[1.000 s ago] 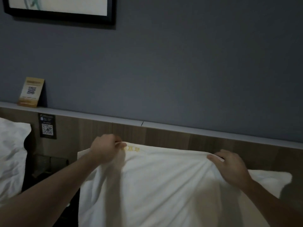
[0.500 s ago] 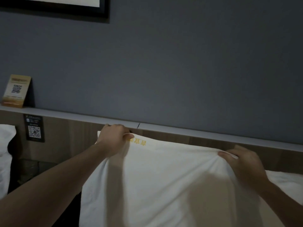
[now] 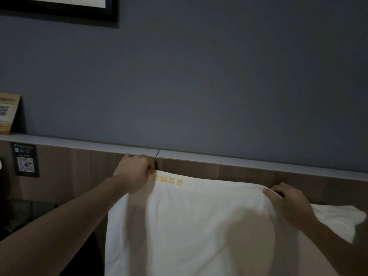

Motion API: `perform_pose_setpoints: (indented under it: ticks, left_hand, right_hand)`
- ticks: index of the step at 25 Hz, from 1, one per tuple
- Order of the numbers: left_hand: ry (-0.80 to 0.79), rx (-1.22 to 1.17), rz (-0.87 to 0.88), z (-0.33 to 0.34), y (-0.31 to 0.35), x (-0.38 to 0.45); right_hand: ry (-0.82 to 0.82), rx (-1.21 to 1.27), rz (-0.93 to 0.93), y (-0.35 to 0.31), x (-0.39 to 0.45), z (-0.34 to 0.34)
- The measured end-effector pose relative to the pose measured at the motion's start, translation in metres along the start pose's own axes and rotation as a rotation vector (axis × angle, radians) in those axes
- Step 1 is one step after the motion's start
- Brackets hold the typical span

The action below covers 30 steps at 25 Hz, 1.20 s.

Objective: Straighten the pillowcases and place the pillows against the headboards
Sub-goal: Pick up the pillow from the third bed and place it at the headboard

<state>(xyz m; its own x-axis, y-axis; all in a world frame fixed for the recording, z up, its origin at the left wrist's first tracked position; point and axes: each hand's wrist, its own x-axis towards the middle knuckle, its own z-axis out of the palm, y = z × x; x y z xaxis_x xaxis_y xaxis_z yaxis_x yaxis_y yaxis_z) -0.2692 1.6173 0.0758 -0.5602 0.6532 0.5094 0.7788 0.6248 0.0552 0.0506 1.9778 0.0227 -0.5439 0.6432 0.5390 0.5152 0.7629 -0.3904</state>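
A white pillow (image 3: 199, 226) in a pillowcase with yellow embroidered characters near its top edge stands in front of the wooden headboard (image 3: 229, 172). My left hand (image 3: 135, 172) grips the pillow's top left corner, up near the headboard's grey ledge. My right hand (image 3: 288, 204) pinches the top edge further right. A second white pillow (image 3: 338, 218) shows behind my right hand, lying against the headboard. The lower part of the held pillow runs out of view.
A grey ledge (image 3: 79, 144) tops the headboard under a blue-grey wall. A yellow QR card (image 3: 8, 113) stands on the ledge at far left, a black QR sticker (image 3: 24, 159) below it. A framed picture (image 3: 59, 8) hangs top left. Dark gap at lower left.
Both hands have raised the pillow's top edge higher along the headboard, the left hand now reaching the ledge. The other pillow at the left edge has slid out of view.
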Motion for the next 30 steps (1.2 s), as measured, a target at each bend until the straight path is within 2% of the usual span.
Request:
perform_pose_setpoints:
  ticks: [3, 5, 8, 10, 12, 15, 22, 27, 30]
  left_hand:
    - [-0.006, -0.026, 0.006, -0.006, -0.012, -0.004]
    - [-0.031, 0.039, 0.009, -0.007, -0.020, -0.011]
    - [-0.032, 0.119, 0.000, -0.009, -0.023, -0.017]
    - [-0.033, 0.125, -0.044, -0.012, -0.023, -0.017]
    - [-0.013, 0.139, -0.077, -0.011, -0.022, -0.015]
    - [0.042, 0.143, -0.096, -0.007, -0.020, -0.013]
    - [-0.027, 0.175, -0.197, 0.001, -0.022, -0.006]
    - [0.010, 0.197, -0.212, 0.006, -0.020, -0.005]
    - [0.043, 0.174, -0.216, 0.009, -0.021, -0.006]
  right_hand:
    - [-0.006, -0.047, -0.077, 0.008, -0.007, -0.007]
    - [-0.035, -0.152, -0.091, 0.024, -0.015, -0.015]
    - [-0.053, -0.326, -0.032, 0.046, -0.025, -0.025]
    - [-0.001, -0.422, -0.044, 0.059, -0.026, -0.031]
    - [0.041, -0.370, 0.039, 0.067, -0.017, -0.042]
    - [0.010, -0.275, 0.193, 0.065, 0.006, -0.053]
    - [0.133, -0.076, 0.243, 0.071, 0.023, -0.050]
    - [0.214, 0.003, 0.201, 0.079, 0.010, -0.041]
    - [0.209, -0.083, 0.192, 0.100, -0.002, -0.047]
